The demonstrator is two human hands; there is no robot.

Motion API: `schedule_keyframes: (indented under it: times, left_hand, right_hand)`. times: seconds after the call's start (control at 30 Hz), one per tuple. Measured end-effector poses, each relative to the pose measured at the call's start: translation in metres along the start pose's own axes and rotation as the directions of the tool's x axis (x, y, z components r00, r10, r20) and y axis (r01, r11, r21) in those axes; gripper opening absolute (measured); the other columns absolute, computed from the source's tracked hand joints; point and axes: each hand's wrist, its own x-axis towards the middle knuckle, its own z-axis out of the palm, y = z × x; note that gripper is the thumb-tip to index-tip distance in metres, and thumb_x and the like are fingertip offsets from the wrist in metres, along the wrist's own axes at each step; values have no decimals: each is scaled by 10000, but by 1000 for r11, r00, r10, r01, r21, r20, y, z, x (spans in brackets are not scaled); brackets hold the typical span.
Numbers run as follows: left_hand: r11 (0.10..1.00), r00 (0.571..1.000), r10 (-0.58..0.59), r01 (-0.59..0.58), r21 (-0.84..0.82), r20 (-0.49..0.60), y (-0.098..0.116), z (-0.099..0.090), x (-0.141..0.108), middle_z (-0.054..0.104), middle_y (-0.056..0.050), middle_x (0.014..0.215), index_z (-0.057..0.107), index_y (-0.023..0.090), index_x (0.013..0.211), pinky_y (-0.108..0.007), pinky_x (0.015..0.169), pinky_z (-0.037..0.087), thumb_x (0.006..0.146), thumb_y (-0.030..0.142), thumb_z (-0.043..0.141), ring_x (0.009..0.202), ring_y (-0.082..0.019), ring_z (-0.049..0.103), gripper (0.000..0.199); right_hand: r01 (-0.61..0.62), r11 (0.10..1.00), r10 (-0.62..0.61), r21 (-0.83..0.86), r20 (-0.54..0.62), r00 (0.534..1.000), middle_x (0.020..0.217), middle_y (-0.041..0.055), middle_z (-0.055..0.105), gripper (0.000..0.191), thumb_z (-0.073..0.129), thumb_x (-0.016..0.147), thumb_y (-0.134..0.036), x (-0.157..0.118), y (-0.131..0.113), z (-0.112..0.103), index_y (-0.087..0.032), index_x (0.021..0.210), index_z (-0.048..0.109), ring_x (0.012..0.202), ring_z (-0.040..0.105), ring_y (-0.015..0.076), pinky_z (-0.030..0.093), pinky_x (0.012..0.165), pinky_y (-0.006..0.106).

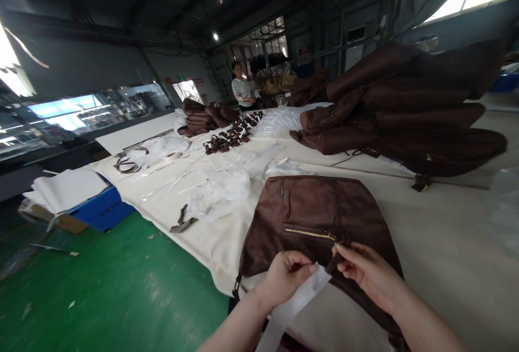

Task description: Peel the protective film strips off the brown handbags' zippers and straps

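A brown bag [316, 217] is lying flat on the cream table [446, 244], in the lower middle of the frame, with its gold zipper [310, 232] running almost level from left to right across the front pocket. The zipper's dark pull tab [334, 259] is hanging at the right end of this line, just below the zipper.

The right hand [367, 271] is sitting at that same right end, and its fingertips [339, 252] are pinching narrowly on the pull tab. The left hand [286, 276] is lying to the left of it, lower than the zipper line, with its fingers closed on a white paper strip [302, 295]. The strip's long axis is going diagonally, from the lower middle edge of the frame up toward the pull tab, so its upper end is nearly touching the tab between the two hands. The right hand is therefore the nearer one to the zipper.

Further out, loose plastic wrappers [219, 190] are lying on the table at the centre left. A heap of more brown bags [405, 108] is filling the upper right. Small dark pieces [231, 137] are spread at the upper middle, and behind them another person [242, 91] is standing. White sheets on a blue box [97, 208] are resting at the left, over the green floor [121, 287].
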Motion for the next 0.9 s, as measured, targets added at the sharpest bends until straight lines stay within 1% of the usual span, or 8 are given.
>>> schedule_keyframes:
  times: [0.13, 0.27, 0.43, 0.5, 0.6, 0.7, 0.77, 0.9]
  left_hand:
    - [1000, 993, 29, -29, 7, -117, 1, 9, 6, 537, -3, 618, 644, 106, 694, -187, 531, 346, 790, 446, 614, 568, -78, 410, 354]
    - [992, 976, 49, -23, 122, -212, 5, 17, 12, 549, -2, 594, 641, 116, 681, -186, 512, 342, 800, 400, 593, 547, -82, 429, 312]
    - [946, 979, 101, -39, 321, -180, 16, 18, 10, 551, 6, 587, 624, 132, 637, -186, 515, 334, 798, 323, 566, 547, -83, 442, 257]
    - [949, 986, 83, -33, 314, -147, 20, 19, 8, 550, 7, 590, 620, 133, 630, -185, 509, 335, 794, 329, 563, 547, -83, 441, 262]
    - [960, 990, 55, -16, 280, -132, 23, 22, 8, 544, 7, 585, 620, 133, 618, -185, 504, 341, 793, 346, 552, 542, -85, 436, 284]
    - [964, 984, 32, 16, 266, -175, 20, 23, 11, 535, 5, 577, 621, 134, 610, -191, 500, 345, 789, 351, 537, 537, -91, 436, 293]
    - [953, 976, 16, 51, 300, -216, 16, 23, 15, 524, 5, 570, 618, 135, 601, -196, 492, 334, 777, 343, 540, 537, -94, 431, 283]
    - [941, 970, 12, 72, 331, -245, 13, 21, 24, 516, 8, 563, 617, 135, 599, -202, 500, 327, 766, 313, 542, 534, -92, 422, 255]
  right_hand:
    - [30, 993, -30, -112, -1, 1000, 631, -3, 571, 303, 783, 651, -404, 2, 5, 3, -136, 771, 708, 568, 498, 67, 393, 506, 158]
    - [62, 943, -43, -327, 65, 997, 457, -69, 380, 380, 704, 705, -492, 4, 8, 2, -120, 781, 678, 425, 311, 43, 224, 393, 180]
    - [-9, 968, -19, -252, -108, 994, 494, -88, 376, 473, 571, 747, -613, 9, 3, -7, -160, 877, 603, 347, 266, 34, 115, 340, 187]
    - [-9, 964, -31, -266, -143, 989, 488, -88, 395, 462, 585, 728, -619, 12, 5, -9, -165, 814, 571, 333, 295, 36, 139, 325, 179]
    - [25, 922, -65, -386, -90, 994, 508, -67, 475, 399, 654, 698, -550, 15, 11, -8, -172, 736, 532, 374, 427, 60, 259, 335, 170]
    - [19, 864, -37, -502, -27, 999, 608, -11, 588, 353, 634, 724, -508, 16, 16, -8, -167, 737, 541, 462, 544, 97, 367, 380, 186]
    - [11, 822, -42, -569, -41, 998, 644, 11, 616, 350, 600, 746, -511, 17, 17, -11, -165, 773, 555, 473, 562, 112, 387, 382, 199]
    - [131, 731, -294, -670, -136, 946, 811, 23, 655, 446, 610, 746, -494, 21, 14, -19, -192, 1066, 539, 538, 598, 133, 477, 480, 243]
